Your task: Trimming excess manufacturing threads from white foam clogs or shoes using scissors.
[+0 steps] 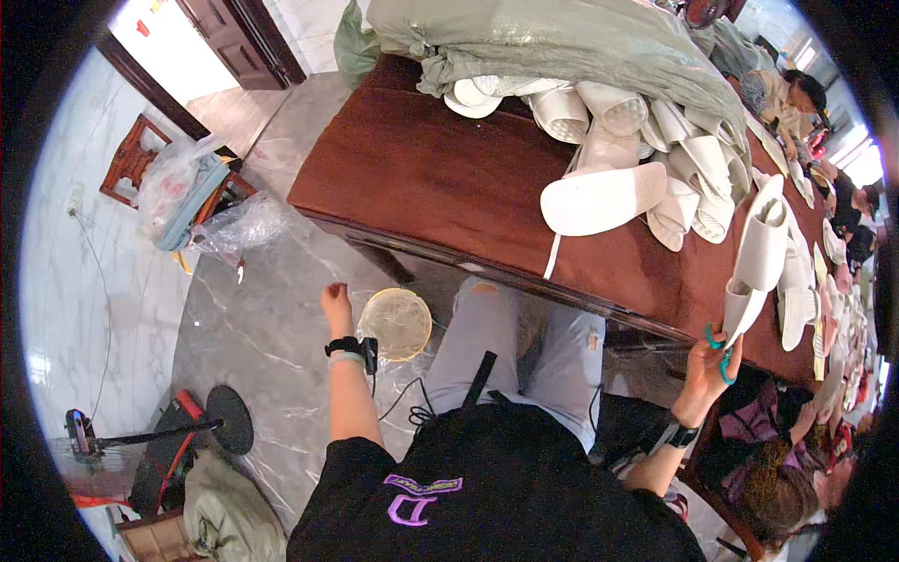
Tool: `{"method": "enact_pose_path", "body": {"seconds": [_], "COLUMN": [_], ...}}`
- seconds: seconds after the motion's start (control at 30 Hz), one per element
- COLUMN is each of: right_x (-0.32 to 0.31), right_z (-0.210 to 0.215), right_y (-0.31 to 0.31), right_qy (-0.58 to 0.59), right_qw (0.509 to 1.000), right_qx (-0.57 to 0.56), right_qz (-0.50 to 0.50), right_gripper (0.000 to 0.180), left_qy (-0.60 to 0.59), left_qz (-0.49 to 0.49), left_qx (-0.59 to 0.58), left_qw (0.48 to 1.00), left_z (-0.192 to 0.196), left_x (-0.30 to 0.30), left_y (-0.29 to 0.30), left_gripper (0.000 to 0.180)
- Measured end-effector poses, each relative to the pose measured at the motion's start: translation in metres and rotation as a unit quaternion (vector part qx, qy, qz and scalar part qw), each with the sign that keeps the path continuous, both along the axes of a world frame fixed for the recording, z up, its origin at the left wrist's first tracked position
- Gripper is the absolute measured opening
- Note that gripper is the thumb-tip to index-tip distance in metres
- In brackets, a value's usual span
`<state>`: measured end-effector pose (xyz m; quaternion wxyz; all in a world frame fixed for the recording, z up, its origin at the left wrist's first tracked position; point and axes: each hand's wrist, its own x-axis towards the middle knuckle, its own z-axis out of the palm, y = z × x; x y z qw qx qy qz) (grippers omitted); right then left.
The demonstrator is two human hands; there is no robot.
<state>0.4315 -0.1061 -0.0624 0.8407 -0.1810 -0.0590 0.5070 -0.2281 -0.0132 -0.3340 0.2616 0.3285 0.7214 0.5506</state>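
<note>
My right hand (pixel 709 377) is closed on scissors with teal handles (pixel 726 363) at the table's right front edge. Its fingertips meet the lower end of a white slipper (pixel 760 245), which stands out over the edge; whether they also grip it is hard to see. My left hand (pixel 336 305) is held out over the floor, its fingers curled together, and anything in them is hidden. Just right of that hand stands a round bin (pixel 429 328) with a clear plastic liner. Another white slipper (pixel 599 199) lies sole up on the table, a narrow white strip (pixel 552 257) hanging below it.
The brown-covered table (pixel 403 155) carries a large green sack (pixel 562 42) spilling several white slippers (pixel 615 108). More slippers line the right side, where other people (pixel 796 103) sit. At left are a wooden chair (pixel 136 159) with plastic bags and a fan (pixel 103 459).
</note>
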Motion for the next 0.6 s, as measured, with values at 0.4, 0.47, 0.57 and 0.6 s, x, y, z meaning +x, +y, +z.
{"method": "enact_pose_path", "body": {"seconds": [0.4,0.47,0.57,0.6], "right_x": [0.281,0.294,0.222,0.146], "right_z": [0.025,0.023,-0.003,0.025], "right_y": [0.045,0.067,0.087,0.085], "right_qy": [0.020,0.032,-0.121,-0.093], "right_qw": [0.974,0.981,0.989,0.989], "right_qx": [0.179,0.131,-0.004,-0.029], "right_qz": [-0.138,-0.139,-0.081,-0.109], "right_gripper": [0.049,0.048,0.020,0.018], "left_qy": [0.024,0.004,0.132,0.129], "left_qz": [-0.093,-0.127,-0.183,-0.215], "left_qx": [-0.150,0.013,0.089,0.114], "left_qw": [0.984,0.992,0.970,0.961], "left_z": [0.076,0.102,0.198,0.224], "left_x": [0.069,0.079,0.145,0.168], "left_y": [-0.012,0.001,0.020,0.027], "left_gripper": [0.044,0.029,0.027,0.029]}}
